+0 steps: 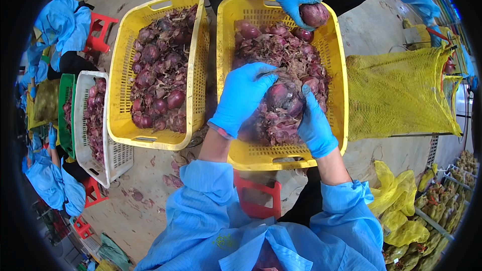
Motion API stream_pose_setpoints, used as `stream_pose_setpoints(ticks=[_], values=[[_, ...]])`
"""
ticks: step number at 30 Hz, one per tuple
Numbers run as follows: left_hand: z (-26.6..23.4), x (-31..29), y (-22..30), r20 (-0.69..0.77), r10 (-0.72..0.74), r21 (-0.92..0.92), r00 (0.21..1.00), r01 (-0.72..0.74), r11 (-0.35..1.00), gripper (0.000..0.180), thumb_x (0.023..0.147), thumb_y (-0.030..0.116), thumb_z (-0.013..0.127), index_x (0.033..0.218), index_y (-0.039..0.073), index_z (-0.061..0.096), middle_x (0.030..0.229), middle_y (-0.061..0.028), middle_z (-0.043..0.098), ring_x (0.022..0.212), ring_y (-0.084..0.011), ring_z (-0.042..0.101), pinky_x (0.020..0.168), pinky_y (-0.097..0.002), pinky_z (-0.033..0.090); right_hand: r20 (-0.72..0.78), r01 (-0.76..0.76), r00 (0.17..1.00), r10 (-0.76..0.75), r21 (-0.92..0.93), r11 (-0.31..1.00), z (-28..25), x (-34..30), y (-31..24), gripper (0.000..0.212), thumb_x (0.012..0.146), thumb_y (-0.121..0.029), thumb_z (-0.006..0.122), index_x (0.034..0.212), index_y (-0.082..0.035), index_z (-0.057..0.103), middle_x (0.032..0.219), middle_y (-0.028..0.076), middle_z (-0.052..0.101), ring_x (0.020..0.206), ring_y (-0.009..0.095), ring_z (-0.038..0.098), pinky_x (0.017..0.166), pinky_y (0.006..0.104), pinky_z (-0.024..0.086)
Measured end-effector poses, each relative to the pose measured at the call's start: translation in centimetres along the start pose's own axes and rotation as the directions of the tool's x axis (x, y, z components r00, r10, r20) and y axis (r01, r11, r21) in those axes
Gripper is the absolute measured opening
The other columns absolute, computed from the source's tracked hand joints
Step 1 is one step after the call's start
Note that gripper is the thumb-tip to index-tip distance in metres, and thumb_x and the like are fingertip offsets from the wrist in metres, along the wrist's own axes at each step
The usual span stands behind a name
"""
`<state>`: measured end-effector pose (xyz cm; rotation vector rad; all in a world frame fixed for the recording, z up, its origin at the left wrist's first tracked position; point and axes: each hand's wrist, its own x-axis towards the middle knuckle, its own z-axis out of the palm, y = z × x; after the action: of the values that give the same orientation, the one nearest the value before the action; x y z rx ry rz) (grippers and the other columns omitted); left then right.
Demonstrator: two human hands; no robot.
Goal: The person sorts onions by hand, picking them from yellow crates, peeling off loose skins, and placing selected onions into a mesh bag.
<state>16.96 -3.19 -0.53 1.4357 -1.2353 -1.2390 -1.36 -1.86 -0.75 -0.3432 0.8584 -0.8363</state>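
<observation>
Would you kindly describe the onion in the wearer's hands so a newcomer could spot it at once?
Start at the yellow crate with a mesh sack to its right. Over its onion heap, the blue-gloved left hand and right hand face each other. The purple onion between them stands apart: both hands hold it, while the heap lies loose.

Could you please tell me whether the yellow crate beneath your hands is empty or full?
The crate is fairly full: onions and loose skins hide its floor, with bare inner wall visible above them.
</observation>
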Motion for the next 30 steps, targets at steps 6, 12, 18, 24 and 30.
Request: stream_pose_setpoints(ticks=[6, 12, 18, 24, 30], values=[[0.0, 0.4, 0.0, 0.056, -0.063, 0.017, 0.996, 0.062, 0.998, 0.030, 0.092, 0.008, 0.063, 0.121, 0.001, 0.064, 0.107, -0.0054, 0.068, 0.094, -0.0100, 0.062, 0.081, -0.0255, 0.051, 0.152, 0.044, 0.987, -0.043, -0.002, 0.999, -1.8, -0.5, -0.2, 0.048, 0.101, -0.031, 0.053, 0.140, -0.004, 0.047, 0.138, 0.009, 0.054, 0.125, 0.022, 0.054, 0.108, 0.0363, 0.042], [1.6, -0.4, 1.4, 0.357, -0.046, -0.219, 0.933, 0.132, 0.967, 0.073, 0.086, 0.010, 0.071, 0.149, 0.005, 0.035, 0.140, -0.0116, 0.049, 0.118, -0.0153, 0.054, 0.101, -0.0320, 0.046, -0.009, 0.243, 0.963, -0.269, -0.400, 0.884, -3.0, -0.2, 0.5, 0.045, 0.103, -0.031, 0.048, 0.136, 0.000, 0.051, 0.135, 0.009, 0.056, 0.124, 0.018, 0.052, 0.108, 0.0323, 0.040], [1.5, -0.2, 3.1, 0.378, -0.053, -0.369, 0.924, 0.203, 0.907, 0.069, 0.086, 0.013, 0.068, 0.147, 0.004, 0.038, 0.135, -0.0088, 0.054, 0.121, -0.0156, 0.052, 0.105, -0.0311, 0.041, 0.055, 0.368, 0.918, -0.393, -0.485, 0.793, -3.1, -0.9, -0.6, 0.052, 0.105, -0.035, 0.044, 0.140, 0.002, 0.047, 0.138, 0.009, 0.053, 0.126, 0.016, 0.049, 0.110, 0.0310, 0.035], [1.9, -0.1, 2.7, 0.395, -0.111, -0.441, 0.912, 0.294, 0.848, 0.066, 0.085, 0.017, 0.064, 0.145, 0.003, 0.040, 0.131, -0.0082, 0.057, 0.119, -0.0159, 0.053, 0.104, -0.0306, 0.041, 0.003, 0.297, 0.934, -0.358, -0.565, 0.770, -2.5, -1.6, -0.9, 0.052, 0.099, -0.025, 0.057, 0.141, 0.004, 0.046, 0.137, 0.010, 0.054, 0.122, 0.014, 0.049, 0.103, 0.0285, 0.040], [3.5, 0.2, 2.1, 0.363, -0.062, -0.368, 0.930, 0.204, 0.907, 0.064, 0.087, 0.015, 0.065, 0.144, 0.002, 0.040, 0.126, -0.0092, 0.059, 0.111, -0.0142, 0.057, 0.099, -0.0298, 0.045, 0.057, 0.418, 0.776, -0.628, -0.792, 0.445, -3.8, -0.3, -0.1, 0.036, 0.099, -0.022, 0.059, 0.119, 0.007, 0.061, 0.087, 0.016, 0.071, 0.081, 0.012, 0.063, 0.073, 0.0309, 0.052]])
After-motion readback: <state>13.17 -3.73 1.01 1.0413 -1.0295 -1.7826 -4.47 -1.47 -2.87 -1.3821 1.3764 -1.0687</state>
